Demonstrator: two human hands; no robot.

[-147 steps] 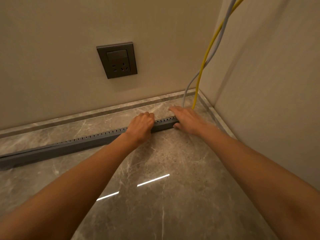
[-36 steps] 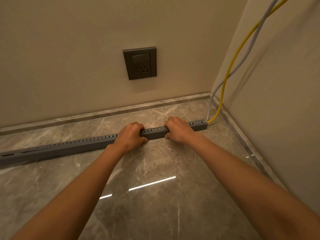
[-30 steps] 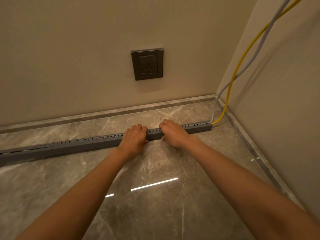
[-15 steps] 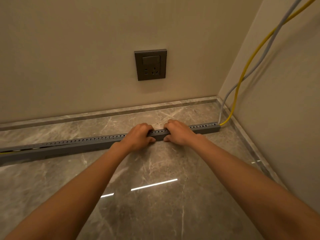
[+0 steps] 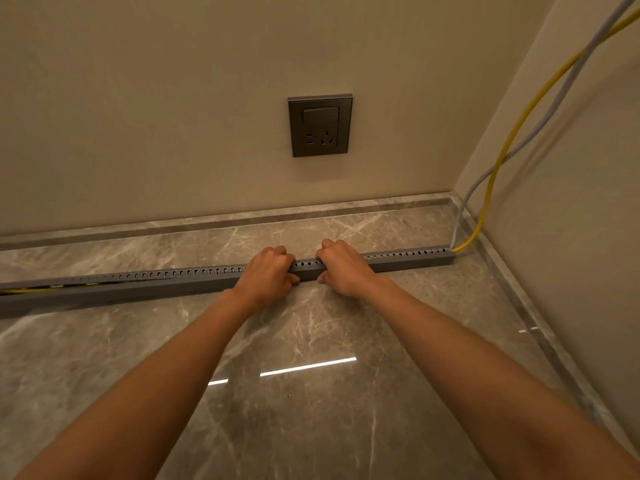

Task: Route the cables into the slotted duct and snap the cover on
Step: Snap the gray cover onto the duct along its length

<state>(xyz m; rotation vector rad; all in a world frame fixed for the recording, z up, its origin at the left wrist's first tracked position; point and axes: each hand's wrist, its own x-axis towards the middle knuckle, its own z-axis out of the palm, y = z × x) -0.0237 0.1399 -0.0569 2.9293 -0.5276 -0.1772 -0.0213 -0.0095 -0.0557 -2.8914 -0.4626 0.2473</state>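
Observation:
A long grey slotted duct (image 5: 408, 261) lies on the marble floor, running left to right and ending near the corner. My left hand (image 5: 266, 275) and my right hand (image 5: 343, 266) sit side by side on its middle, fingers curled over the top and thumbs on the front face. A yellow cable (image 5: 498, 164) and a grey cable (image 5: 540, 128) come down the right wall and enter the duct's right end. At the far left the cover (image 5: 114, 279) sits slightly raised, and yellow cable shows inside there.
A dark wall socket (image 5: 320, 125) is set in the back wall above my hands. A stone skirting (image 5: 242, 220) runs along the back wall and the right wall. Polished marble floor (image 5: 311, 393) lies in front of the duct.
Both hands have slid leftward along the duct, away from its right end, and now sit closer together. The view has panned left, so more of the duct's right part shows.

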